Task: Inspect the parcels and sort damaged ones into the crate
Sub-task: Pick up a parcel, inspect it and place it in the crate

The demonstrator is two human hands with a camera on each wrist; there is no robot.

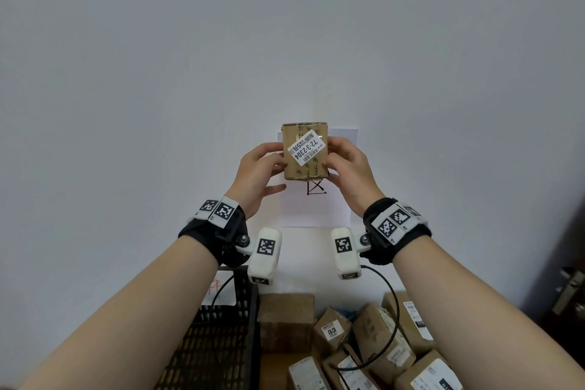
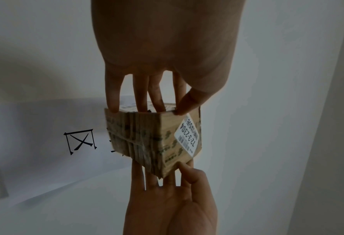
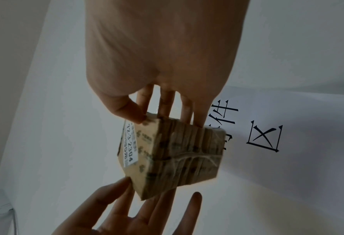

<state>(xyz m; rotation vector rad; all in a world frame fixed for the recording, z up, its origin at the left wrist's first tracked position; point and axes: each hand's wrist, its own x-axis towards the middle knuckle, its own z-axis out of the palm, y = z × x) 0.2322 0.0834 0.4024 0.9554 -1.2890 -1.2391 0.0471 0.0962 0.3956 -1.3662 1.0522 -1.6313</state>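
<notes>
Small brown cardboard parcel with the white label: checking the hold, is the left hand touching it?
Touching: the left wrist view shows left hand fingertips on the parcel.
</notes>
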